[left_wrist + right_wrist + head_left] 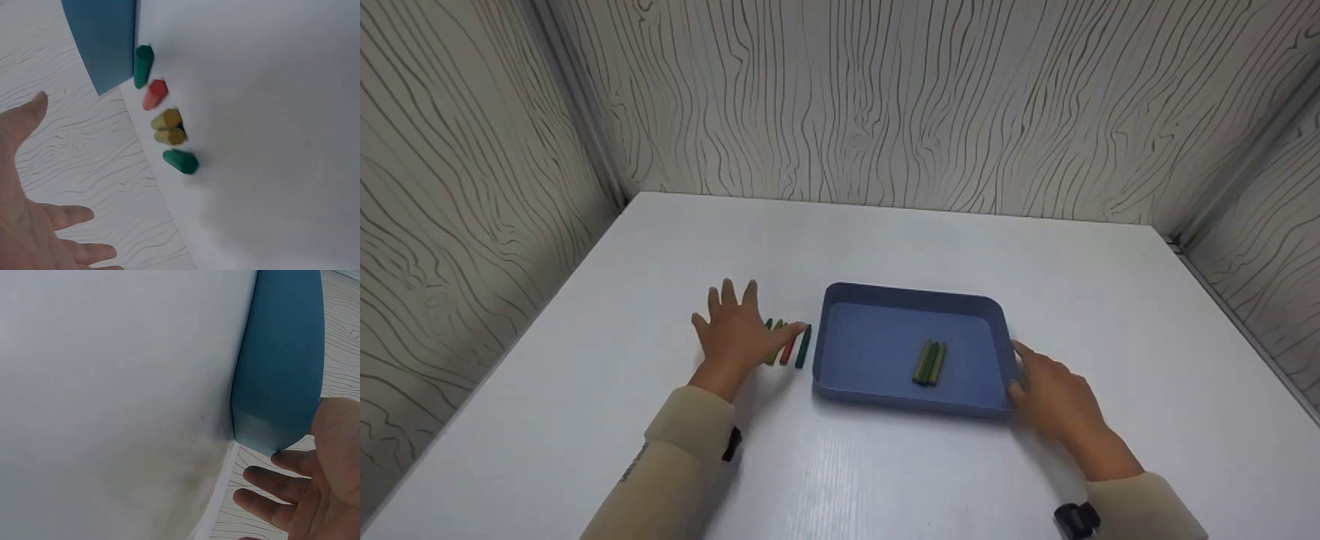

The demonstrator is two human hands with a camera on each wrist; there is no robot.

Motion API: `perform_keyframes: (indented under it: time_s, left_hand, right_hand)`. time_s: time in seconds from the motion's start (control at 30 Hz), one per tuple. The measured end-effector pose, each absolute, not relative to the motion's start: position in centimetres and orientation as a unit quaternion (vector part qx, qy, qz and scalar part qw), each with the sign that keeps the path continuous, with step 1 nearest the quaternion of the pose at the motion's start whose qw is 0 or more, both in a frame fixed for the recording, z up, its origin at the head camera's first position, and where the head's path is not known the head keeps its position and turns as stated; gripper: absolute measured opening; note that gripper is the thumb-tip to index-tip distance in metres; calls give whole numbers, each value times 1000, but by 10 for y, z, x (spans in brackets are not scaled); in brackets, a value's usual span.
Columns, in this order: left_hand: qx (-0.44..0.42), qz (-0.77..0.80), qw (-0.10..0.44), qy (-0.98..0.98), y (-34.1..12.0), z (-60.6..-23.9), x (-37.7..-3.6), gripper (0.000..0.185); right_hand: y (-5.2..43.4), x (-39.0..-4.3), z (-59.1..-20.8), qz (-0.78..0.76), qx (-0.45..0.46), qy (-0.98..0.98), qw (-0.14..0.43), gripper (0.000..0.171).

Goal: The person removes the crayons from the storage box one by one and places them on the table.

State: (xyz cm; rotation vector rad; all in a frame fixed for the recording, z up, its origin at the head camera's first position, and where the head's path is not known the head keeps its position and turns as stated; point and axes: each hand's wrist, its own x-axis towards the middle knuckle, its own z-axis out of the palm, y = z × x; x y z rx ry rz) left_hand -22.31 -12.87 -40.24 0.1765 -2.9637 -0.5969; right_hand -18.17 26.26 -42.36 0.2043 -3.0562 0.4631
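Note:
My left hand (735, 334) is spread wide, its thumb over a row of crayons beside the tray. In the left wrist view the row has a green crayon (143, 66), a red crayon (156, 94), two yellowish crayons (169, 119) and another green crayon (181, 161). A shallow blue tray (877, 401) stands right of the row, with three green and yellow-green crayons (930, 363) side by side in it. My right hand (1057, 397) holds the tray's right side, thumb at the rim and index finger along the outer wall; the thumb tip is hidden in the right wrist view.
The white table (870, 480) surrounds the tray on all sides. Wood-grain patterned panels (855, 105) rise behind it and at both sides. Dark straps or devices (1076, 519) show at the wrists, by the beige sleeves.

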Motion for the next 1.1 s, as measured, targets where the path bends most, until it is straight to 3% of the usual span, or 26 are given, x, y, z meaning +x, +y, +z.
perform_keyframes:
  time_s: [0.53,1.1]
  left_hand:
    - [8,-212,78,-974,-79,-395,-227,95]
    - [-28,-190,64,-979,-26,-405,-226,88]
  right_hand:
    - [263,-181,-424,149,68,-986,28,56]
    - [264,-181,-424,148,67,-986,23,56]
